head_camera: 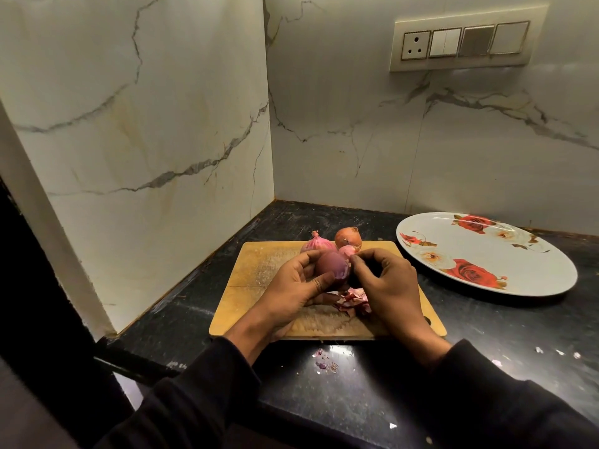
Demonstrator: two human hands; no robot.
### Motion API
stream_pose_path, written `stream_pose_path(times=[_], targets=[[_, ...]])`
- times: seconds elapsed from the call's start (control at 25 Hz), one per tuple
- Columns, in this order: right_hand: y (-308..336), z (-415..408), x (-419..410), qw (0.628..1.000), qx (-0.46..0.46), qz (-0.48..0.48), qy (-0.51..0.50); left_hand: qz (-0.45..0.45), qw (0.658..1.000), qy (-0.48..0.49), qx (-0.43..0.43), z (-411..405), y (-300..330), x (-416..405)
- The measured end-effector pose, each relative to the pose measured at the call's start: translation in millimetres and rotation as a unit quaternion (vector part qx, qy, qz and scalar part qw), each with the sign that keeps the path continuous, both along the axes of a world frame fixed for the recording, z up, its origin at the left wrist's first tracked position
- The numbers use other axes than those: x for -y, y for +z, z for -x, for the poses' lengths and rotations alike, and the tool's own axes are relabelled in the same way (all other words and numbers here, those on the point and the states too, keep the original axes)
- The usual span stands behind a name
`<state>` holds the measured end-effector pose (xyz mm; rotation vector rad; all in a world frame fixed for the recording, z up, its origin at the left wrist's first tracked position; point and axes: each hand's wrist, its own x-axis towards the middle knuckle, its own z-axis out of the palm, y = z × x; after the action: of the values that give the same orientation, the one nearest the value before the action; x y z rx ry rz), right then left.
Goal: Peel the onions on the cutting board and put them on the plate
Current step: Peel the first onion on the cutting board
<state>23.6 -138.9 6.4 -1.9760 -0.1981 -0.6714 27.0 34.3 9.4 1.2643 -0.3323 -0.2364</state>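
Note:
My left hand [296,280] grips a purple onion [332,265] above the wooden cutting board [256,273]. My right hand [385,280] pinches at the onion's right side with thumb and fingertips. Behind the hands, three unpeeled onions sit at the board's far edge: a pink one [316,244], an orange-brown one [348,236] and a smaller pink one [347,251] partly hidden. Loose pink peels [355,301] lie on the board under my right hand. The white plate with red roses [486,254] lies to the right with nothing on it.
The board lies on a black stone counter [356,384] in a corner of marble walls [162,124]. Small peel scraps [324,361] dot the counter in front of the board. A switch panel [466,38] is on the back wall.

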Motion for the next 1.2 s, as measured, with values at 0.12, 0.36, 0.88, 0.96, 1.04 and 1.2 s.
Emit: stream_pose_path(times=[0.12,0.36,0.88,0.96,1.04,1.2], targets=[[-0.6,-0.3,0.8,1.0,-0.014,-0.007,-0.01,0.026,1.0,-0.006,-0.01,1.1,1.5,0.5],[0.7,1.8,6.1,0.999,-0.023,0.011,-0.042,0.012,1.0,0.026,-0.002,-0.5,1.2,0.0],[0.3,-0.1,2.2,0.996,-0.045,-0.043,0.065,0.005,1.0,0.016,0.009,1.1,3.4,0.2],[0.3,1.0,3.6,0.997,-0.036,-0.033,0.051,0.01,1.0,0.014,0.01,1.2,3.8,-0.5],[2.5,4.9,2.8,0.999,-0.024,-0.005,0.035,0.012,1.0,0.011,0.015,1.5,3.6,-0.4],[2.4,5.4,-0.4,0.999,-0.018,0.047,0.014,0.032,0.999,0.017,0.005,2.1,4.0,-0.1]])
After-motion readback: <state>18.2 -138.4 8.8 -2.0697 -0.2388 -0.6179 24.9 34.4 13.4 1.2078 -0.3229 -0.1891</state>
